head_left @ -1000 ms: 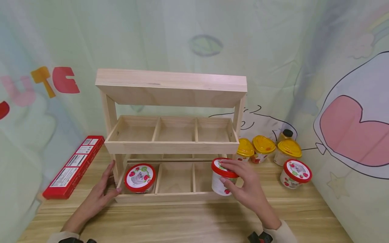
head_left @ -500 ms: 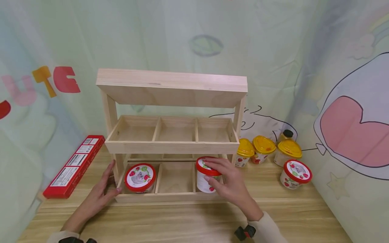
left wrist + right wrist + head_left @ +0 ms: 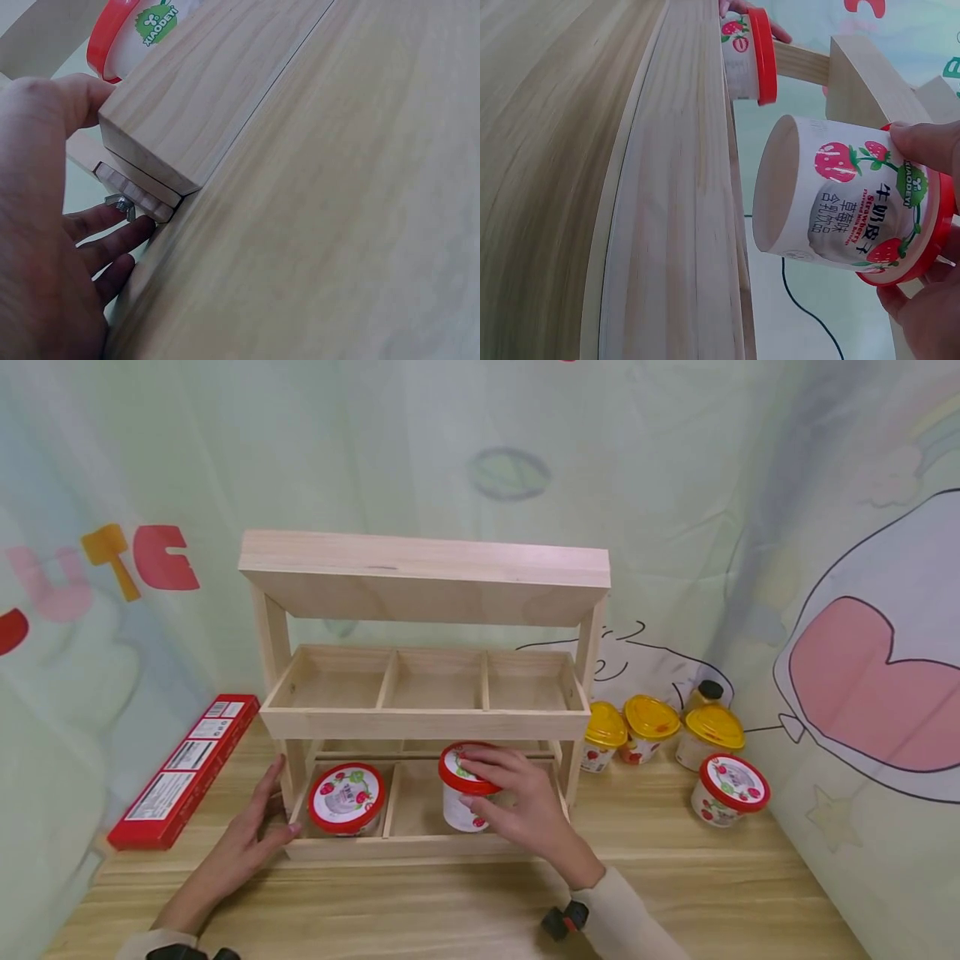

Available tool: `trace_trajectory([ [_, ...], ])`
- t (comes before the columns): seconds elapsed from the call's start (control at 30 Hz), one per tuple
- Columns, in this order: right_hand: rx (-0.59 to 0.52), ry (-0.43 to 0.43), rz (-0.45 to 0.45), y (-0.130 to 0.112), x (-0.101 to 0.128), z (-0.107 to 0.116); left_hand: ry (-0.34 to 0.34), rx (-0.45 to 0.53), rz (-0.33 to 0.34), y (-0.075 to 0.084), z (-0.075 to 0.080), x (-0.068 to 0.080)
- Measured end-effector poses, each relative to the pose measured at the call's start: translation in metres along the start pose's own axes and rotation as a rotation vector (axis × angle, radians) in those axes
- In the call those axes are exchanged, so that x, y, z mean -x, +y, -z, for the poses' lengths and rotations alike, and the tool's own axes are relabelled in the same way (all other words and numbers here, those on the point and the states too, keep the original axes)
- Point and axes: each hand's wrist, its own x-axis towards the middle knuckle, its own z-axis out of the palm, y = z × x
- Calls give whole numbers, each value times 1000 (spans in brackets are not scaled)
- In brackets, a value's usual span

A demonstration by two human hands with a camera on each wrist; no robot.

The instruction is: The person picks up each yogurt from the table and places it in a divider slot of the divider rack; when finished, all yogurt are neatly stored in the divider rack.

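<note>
A two-tier wooden display shelf [image 3: 420,723] stands on the table. With its thumb over the lower tray's left corner and fingers along the outer side, my left hand [image 3: 242,845] holds the shelf; the left wrist view shows its fingertips by a wing nut [image 3: 120,202]. My right hand [image 3: 528,810] grips a white strawberry-print tub [image 3: 461,812] by its red lid, above the lower tray's middle compartment. The tub's underside [image 3: 775,187] shows in the right wrist view. Another red-lidded tub [image 3: 347,799] sits in the lower left compartment.
On the right stands a third red-lidded tub [image 3: 730,787]. Behind it are several yellow-lidded tubs [image 3: 651,718] and a black-capped jar [image 3: 705,692]. A long red box [image 3: 183,768] lies to the left. The shelf's top board [image 3: 423,578] overhangs the upper tray.
My right hand has moved left with the tub, from the lower tray's right end to above its middle compartment. My left hand stays at the corner.
</note>
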Motion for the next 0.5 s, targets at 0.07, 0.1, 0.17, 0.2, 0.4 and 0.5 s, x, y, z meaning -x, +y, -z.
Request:
trace_trajectory([
  [0.07,8,-13,8,0,-3,-5,-2,-1,7,0,0,0],
  [0.1,11,-22,9,0,-5,-8,-3,1,9,0,1,0],
  [0.17,30,-44,9,1,-8,-14,-4,5,13,0,1,0],
  [0.2,43,-52,14,2,-9,-16,-5,5,14,0,1,0],
  [0.4,120,-105,31,6,-14,-28,-20,-7,34,1,1,-2],
  [0.5,148,-117,71,8,-15,-32,-20,8,23,1,1,-3],
])
